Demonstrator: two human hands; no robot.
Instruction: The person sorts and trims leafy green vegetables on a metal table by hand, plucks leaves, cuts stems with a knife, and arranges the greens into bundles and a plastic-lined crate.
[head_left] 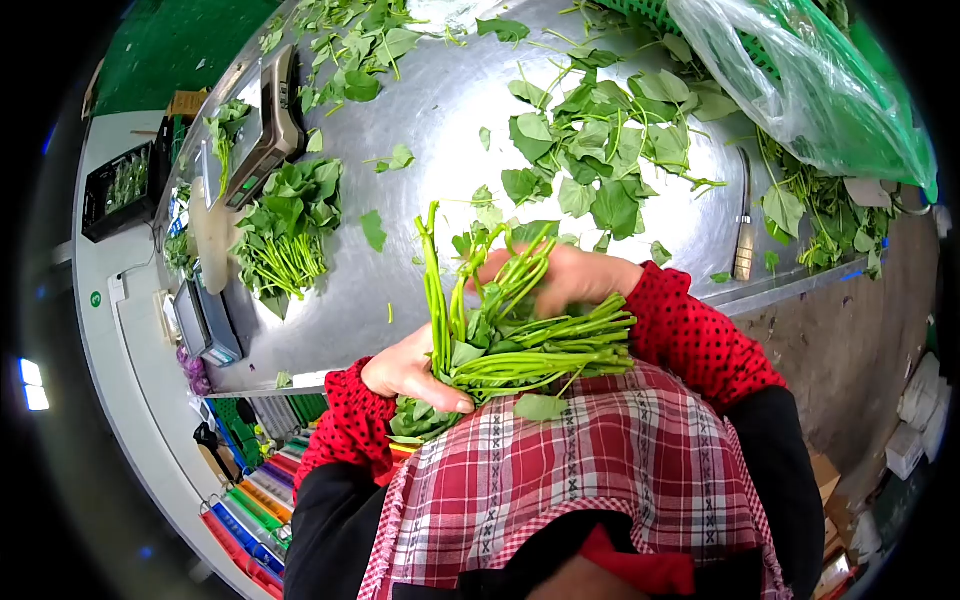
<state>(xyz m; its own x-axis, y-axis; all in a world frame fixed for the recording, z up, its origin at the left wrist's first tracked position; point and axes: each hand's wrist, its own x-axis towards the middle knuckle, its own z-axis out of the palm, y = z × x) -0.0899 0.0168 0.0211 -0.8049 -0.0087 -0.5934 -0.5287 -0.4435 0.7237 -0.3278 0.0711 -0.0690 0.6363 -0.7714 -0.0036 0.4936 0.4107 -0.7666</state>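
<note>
A bunch of leafy green stems [540, 355] lies across the front of the plaid apron. My left hand [415, 372] is wrapped round its leafy end, with the thumb over the stems. Several stems stand upright beside that hand. My right hand [565, 275] is behind the upper stems; it is blurred and its fingers are partly hidden by them. Loose green leaves [595, 150] lie on the metal table [400, 240] beyond my hands. To the left, a gathered bunch of greens [290, 230] rests on the table with its stems toward me.
A scale [270, 125] stands at the left with greens on it. A knife with a wooden handle [744, 248] lies at the right. A clear plastic bag [800, 90] and more greens [825, 220] are at the right edge. Coloured rolls [250, 515] sit below the table's left side.
</note>
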